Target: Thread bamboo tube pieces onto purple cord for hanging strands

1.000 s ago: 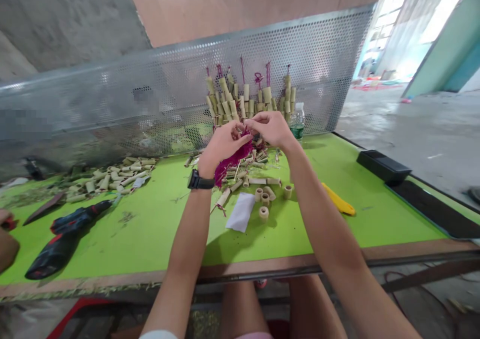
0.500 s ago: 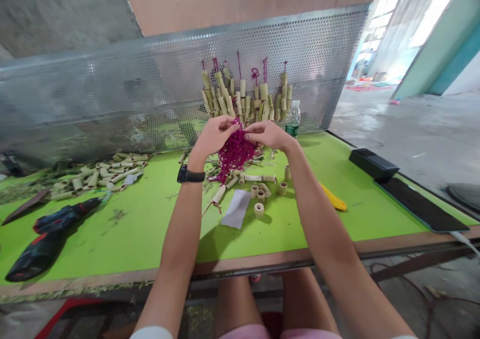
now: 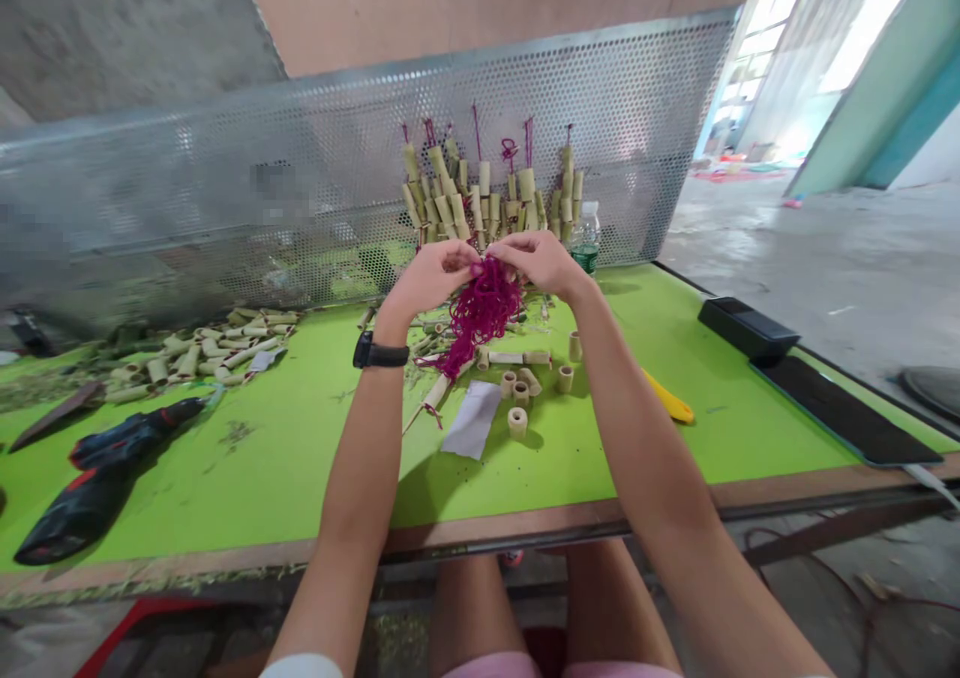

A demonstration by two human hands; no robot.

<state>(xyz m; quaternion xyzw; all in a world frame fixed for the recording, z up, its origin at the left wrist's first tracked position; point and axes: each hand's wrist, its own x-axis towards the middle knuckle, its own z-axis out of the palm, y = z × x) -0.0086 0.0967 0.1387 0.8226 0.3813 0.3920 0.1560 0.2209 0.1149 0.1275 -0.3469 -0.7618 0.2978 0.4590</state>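
A tangled bundle of magenta cord (image 3: 486,308) hangs above the green tabletop, pinched at its top by both hands. My left hand (image 3: 439,276), with a black watch on the wrist, grips the cord between thumb and fingertips. Close beside it, my right hand (image 3: 541,261) pinches the same cord. The cord's lower end droops over a cut bamboo piece (image 3: 436,392) tied with a thin string. Short bamboo rings (image 3: 517,421) and a strip of white paper (image 3: 472,418) lie below the hands.
Strung bamboo bundles (image 3: 491,193) lean on the perforated metal screen (image 3: 315,158), a plastic bottle (image 3: 586,238) beside them. To the left are a cordless drill (image 3: 112,468) and a pile of bamboo pieces (image 3: 202,348). A yellow handle (image 3: 670,398), black box (image 3: 746,328) and phone (image 3: 840,408) lie right.
The magenta cord bundle has shifted slightly right and hangs lower beneath the fingers. My right hand has risen a little and both hands have come closer together.
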